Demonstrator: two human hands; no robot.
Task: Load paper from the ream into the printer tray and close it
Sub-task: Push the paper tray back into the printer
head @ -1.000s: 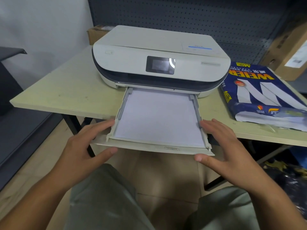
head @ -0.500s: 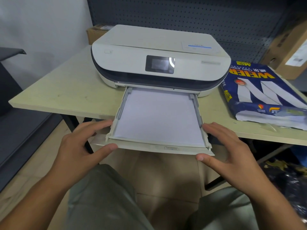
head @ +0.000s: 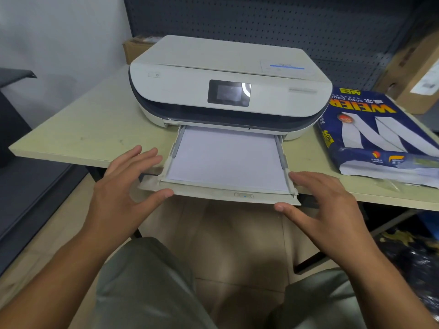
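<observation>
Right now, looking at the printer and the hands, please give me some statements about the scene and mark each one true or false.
1. The tray is pulled out of the printer and holds white paper. True.
2. The left hand holds a stack of sheets. False: it is open at the tray's left front corner.
3. The ream lies on the table, to the right of the printer. True.
4. The right hand rests on the ream. False: it is at the tray's right front corner.
5. The printer's lid is raised. False: it is shut flat.

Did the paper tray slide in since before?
Yes. The tray slid toward the printer; less of it overhangs the table edge.
</observation>
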